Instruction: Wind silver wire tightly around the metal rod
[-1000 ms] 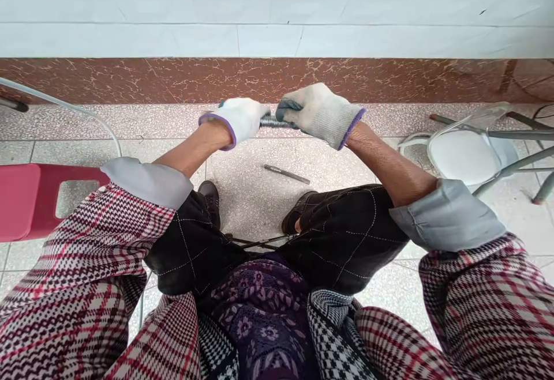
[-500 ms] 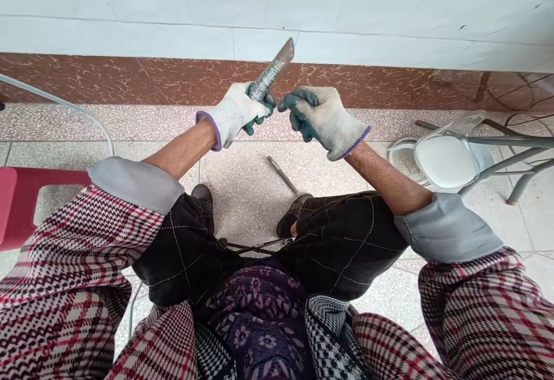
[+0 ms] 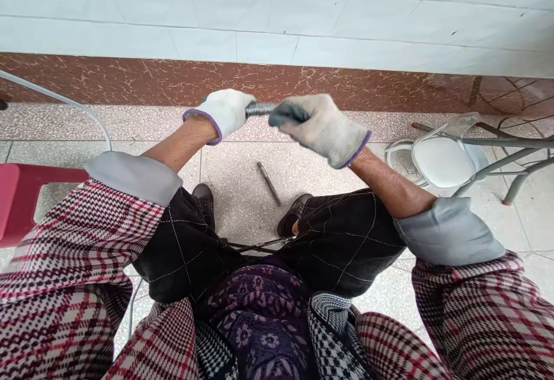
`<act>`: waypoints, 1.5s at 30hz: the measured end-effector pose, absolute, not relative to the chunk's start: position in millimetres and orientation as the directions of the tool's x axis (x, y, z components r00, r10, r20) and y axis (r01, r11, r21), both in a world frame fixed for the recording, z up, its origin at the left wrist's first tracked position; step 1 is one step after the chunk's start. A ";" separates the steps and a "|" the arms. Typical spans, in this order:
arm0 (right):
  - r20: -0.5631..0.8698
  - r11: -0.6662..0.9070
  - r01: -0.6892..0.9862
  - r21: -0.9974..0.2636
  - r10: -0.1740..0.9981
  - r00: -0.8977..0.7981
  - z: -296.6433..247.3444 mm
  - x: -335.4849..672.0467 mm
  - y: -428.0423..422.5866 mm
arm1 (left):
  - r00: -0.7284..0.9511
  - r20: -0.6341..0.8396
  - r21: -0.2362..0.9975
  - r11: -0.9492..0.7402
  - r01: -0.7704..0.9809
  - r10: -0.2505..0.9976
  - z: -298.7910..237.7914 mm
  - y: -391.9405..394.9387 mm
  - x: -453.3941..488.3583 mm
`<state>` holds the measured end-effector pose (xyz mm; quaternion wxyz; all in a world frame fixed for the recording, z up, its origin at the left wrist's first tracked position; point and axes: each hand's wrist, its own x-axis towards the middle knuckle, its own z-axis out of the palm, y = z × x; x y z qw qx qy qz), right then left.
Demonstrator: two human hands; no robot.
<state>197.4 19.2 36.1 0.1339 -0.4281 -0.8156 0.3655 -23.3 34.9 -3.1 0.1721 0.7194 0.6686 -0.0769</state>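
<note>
Both my hands wear white knit gloves with dark palms and purple cuffs. My left hand (image 3: 223,112) is closed around one end of a short ribbed metal rod (image 3: 258,109), which lies level in front of me. My right hand (image 3: 320,126) is closed over the rod's other end, hiding it. The hands are held above the floor, in front of my knees. A second thin metal rod (image 3: 269,183) lies on the speckled floor between my shoes.
A red plastic stool (image 3: 19,201) stands at my left. A white-seated metal chair (image 3: 450,161) lies tipped at the right. A brown tiled skirting and white wall run across ahead. A curved metal tube (image 3: 64,103) arcs at the left.
The ribbed rod, which my left hand alone held pointing up half a second ago, is level again, and my right hand has closed on its free end.
</note>
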 end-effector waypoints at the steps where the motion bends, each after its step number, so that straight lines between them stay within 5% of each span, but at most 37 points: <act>1: -0.021 0.401 0.599 -0.693 0.819 -0.573 34.1 201.8 27.2 | 0.150 -0.398 0.060 -0.138 0.989 0.905 -4.6 32.6 -21.9; 6: -0.064 0.314 0.721 -0.618 0.894 -0.444 2.9 226.1 65.1 | 0.375 -0.362 0.142 -0.348 0.927 0.853 -0.2 16.2 -1.8; 12: -0.197 0.388 0.711 -0.587 0.783 -0.590 -7.0 218.7 30.2 | 0.194 -0.193 0.281 -0.136 0.950 0.962 14.6 18.2 -9.0; 15: -0.202 0.477 0.669 -0.569 0.708 -0.677 10.4 208.0 11.1 | 0.143 -0.240 0.183 -0.100 0.978 0.960 13.3 21.2 -15.8; 18: -0.143 0.468 0.694 -0.548 0.765 -0.628 24.4 203.7 17.2 | 0.135 -0.367 0.029 -0.134 0.991 0.920 8.2 20.5 -12.8; 20: -0.104 0.415 0.709 -0.570 0.819 -0.564 26.5 204.3 29.9 | 0.182 -0.404 0.033 -0.185 0.982 0.897 5.8 17.9 -9.3; 25: -0.182 0.145 0.636 -0.758 0.889 -0.420 17.5 208.7 48.6 | 0.310 -0.302 0.223 -0.250 0.942 0.901 11.1 4.3 -8.9; 29: -0.192 0.040 0.463 -0.886 0.875 -0.444 11.1 211.4 48.8 | 0.287 -0.276 0.453 -0.139 0.880 0.918 18.8 -3.6 -4.8; 34: -0.260 0.069 0.606 -0.792 0.860 -0.439 9.2 203.0 36.7 | 0.142 -0.237 0.616 0.036 0.787 0.961 28.2 3.5 1.1; 36: -0.286 0.152 0.664 -0.732 0.816 -0.503 15.1 197.2 25.9 | 0.127 -0.203 0.518 -0.003 0.855 0.971 28.0 8.7 -2.0; 41: -0.274 0.283 0.731 -0.621 0.795 -0.540 28.0 194.3 18.6 | 0.188 -0.346 -0.004 -0.202 0.979 0.919 6.3 16.9 -5.6; 45: -0.225 0.268 0.764 -0.587 0.852 -0.473 20.1 207.1 40.9 | 0.288 -0.380 0.008 -0.309 0.951 0.879 -2.2 12.5 0.8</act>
